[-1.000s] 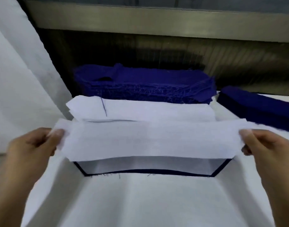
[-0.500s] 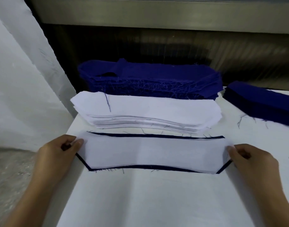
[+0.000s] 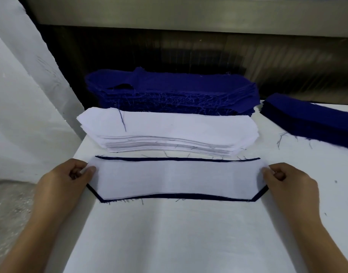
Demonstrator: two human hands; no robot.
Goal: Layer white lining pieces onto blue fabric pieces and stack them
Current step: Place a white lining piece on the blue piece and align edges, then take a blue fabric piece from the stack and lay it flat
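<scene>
Head view showed our left hand [image 3: 64,180] and right hand [image 3: 291,182], each pinching one end of the white lining piece [image 3: 177,180] between thumb and curled fingers, perhaps the blue fabric piece [image 3: 179,159] beneath too. The lining lay on it on the table [image 3: 179,233], with a blue rim showing. We judged the layering nearly done; the next move called for lifting the pair together onto a stack. Beyond lay the white stack [image 3: 169,129], then the blue stack [image 3: 169,89].

Your left hand [image 3: 64,182] and right hand [image 3: 293,184] are bare. Both forearms, coming in over the near side of the counter [image 3: 179,233], are uncovered as far as they show. The nails on your fingers [image 3: 92,169] are short and plain.
</scene>
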